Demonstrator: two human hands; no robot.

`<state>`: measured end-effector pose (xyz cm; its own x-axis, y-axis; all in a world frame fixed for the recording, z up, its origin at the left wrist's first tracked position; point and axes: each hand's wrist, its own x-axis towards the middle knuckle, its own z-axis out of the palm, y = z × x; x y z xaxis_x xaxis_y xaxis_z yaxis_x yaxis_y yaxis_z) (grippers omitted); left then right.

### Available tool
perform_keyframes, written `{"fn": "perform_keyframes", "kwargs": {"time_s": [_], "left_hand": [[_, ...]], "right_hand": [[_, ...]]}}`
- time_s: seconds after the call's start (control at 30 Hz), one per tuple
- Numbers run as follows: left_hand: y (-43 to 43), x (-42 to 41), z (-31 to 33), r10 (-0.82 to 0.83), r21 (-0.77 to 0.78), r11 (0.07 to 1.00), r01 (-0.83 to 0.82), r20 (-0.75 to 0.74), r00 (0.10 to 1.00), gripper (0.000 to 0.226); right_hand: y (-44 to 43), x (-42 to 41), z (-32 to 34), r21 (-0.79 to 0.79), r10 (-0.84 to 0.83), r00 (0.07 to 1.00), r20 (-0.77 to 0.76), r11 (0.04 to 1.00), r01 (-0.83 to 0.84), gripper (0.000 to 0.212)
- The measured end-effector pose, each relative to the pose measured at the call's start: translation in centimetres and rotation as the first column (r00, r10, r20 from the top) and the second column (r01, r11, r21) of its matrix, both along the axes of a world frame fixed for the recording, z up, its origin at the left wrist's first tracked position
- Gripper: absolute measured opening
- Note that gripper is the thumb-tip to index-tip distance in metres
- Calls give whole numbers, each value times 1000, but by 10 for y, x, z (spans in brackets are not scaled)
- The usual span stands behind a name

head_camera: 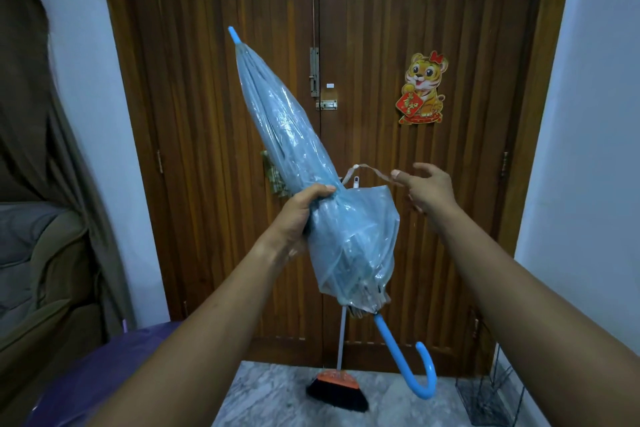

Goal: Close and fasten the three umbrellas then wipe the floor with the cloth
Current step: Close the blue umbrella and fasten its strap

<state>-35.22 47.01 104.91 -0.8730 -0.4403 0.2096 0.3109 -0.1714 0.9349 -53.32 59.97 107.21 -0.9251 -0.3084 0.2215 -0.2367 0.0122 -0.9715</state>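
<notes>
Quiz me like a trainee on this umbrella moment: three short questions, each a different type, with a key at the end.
1. True or false: the left hand grips the folded blue umbrella at its middle.
2. The right hand pinches which part? A) strap B) hooked handle C) tip
3. Fill in: the strap is not yet ___ around the umbrella.
Key: 1 true; 2 A; 3 wrapped.

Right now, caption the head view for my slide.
Left hand grips the folded blue umbrella mid-canopy; right hand pinches its loose strap, before a wooden door.
</notes>
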Motion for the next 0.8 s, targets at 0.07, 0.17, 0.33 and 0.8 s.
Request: {"fn": "perform_keyframes", "kwargs": {"time_s": [0.07, 0.17, 0.33, 0.8], "left_hand": [[0, -2, -2, 22, 16, 1000, -22, -9, 1000, 14], [-1, -7, -6, 21, 60, 998, -20, -23, 1000, 18], [2, -12, -7, -17, 77, 997, 18, -12, 1000, 24], [11, -18, 2, 61, 153, 987, -53, -47, 997, 29]], "right_hand": [[0, 6, -1, 67, -46, 998, -31, 997, 48, 85], [7, 28, 4, 56, -4, 994, -109, 998, 11, 49], [12, 54, 14, 244, 362, 926, -102, 912, -330, 34], [-13, 75, -33, 512, 571, 724, -386, 786, -347, 127]]}}
